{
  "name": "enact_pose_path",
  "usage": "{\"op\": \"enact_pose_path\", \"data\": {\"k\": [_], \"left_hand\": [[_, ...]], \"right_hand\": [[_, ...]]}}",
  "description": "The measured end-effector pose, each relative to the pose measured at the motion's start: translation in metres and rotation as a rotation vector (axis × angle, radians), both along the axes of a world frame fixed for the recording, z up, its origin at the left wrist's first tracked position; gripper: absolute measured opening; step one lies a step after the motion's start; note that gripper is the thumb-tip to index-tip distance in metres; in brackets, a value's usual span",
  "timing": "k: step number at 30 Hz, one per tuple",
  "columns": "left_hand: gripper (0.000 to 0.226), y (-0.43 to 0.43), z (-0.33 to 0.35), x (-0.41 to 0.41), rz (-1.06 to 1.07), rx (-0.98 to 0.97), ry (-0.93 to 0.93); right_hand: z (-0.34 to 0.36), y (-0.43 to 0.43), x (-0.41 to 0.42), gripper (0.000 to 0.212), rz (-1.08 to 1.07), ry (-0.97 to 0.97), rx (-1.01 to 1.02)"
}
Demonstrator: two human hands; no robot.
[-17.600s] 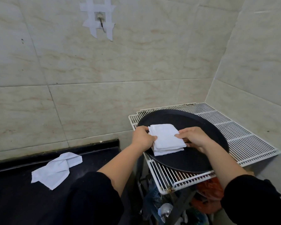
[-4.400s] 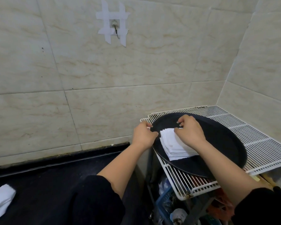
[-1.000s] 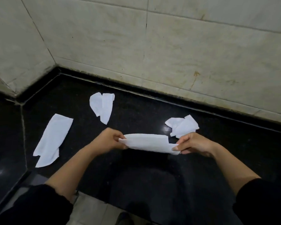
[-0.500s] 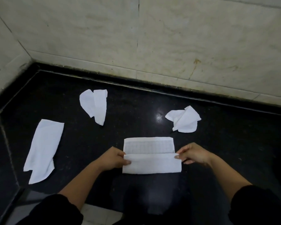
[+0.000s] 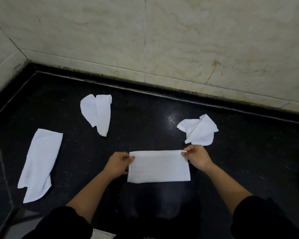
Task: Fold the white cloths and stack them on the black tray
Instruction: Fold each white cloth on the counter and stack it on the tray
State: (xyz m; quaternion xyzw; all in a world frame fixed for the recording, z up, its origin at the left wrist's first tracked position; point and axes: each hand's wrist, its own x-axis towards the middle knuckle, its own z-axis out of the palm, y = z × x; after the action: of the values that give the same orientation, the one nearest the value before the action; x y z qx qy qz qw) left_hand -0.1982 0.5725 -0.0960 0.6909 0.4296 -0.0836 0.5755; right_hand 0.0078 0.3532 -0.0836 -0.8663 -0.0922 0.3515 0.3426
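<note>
White cloth (image 5: 159, 167) just doubled on the desk (image 5: 145, 128), far corners pinched by left grip (image 5: 118, 163) and right grip (image 5: 197, 158); cross-fold next, 3 loose cloths (image 5: 97, 112) waiting.

The light is dim and soft. The glossy black stone counter (image 5: 145, 109) shows one small white glare spot (image 5: 171, 118) and a darker, blurred patch close to my body. The folded rectangular white cloth (image 5: 159, 167) glows bright, its weave faint. The beige marbled wall tiles (image 5: 214, 40) bow towards the edges
</note>
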Motion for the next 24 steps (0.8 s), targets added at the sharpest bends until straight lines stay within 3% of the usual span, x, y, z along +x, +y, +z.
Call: {"op": "enact_pose_path", "data": {"k": [7,13,20,24], "left_hand": [[0.024,-0.002,-0.009,0.001,0.011,0.182,0.030],[0.025,-0.007,-0.006,-0.002,-0.013,0.488,0.186],[0.050,-0.023,0.001,-0.023,-0.113,0.419,0.188],[0.047,-0.033,-0.003,-0.040,-0.102,0.360,0.167]], "right_hand": [[-0.005,0.002,-0.005,0.014,0.020,-0.102,-0.049],[-0.010,-0.008,-0.012,0.028,0.067,-0.325,-0.158],[0.004,-0.034,-0.018,0.049,-0.015,-0.084,-0.086],[0.010,-0.044,-0.033,0.061,0.039,0.011,-0.137]]}}
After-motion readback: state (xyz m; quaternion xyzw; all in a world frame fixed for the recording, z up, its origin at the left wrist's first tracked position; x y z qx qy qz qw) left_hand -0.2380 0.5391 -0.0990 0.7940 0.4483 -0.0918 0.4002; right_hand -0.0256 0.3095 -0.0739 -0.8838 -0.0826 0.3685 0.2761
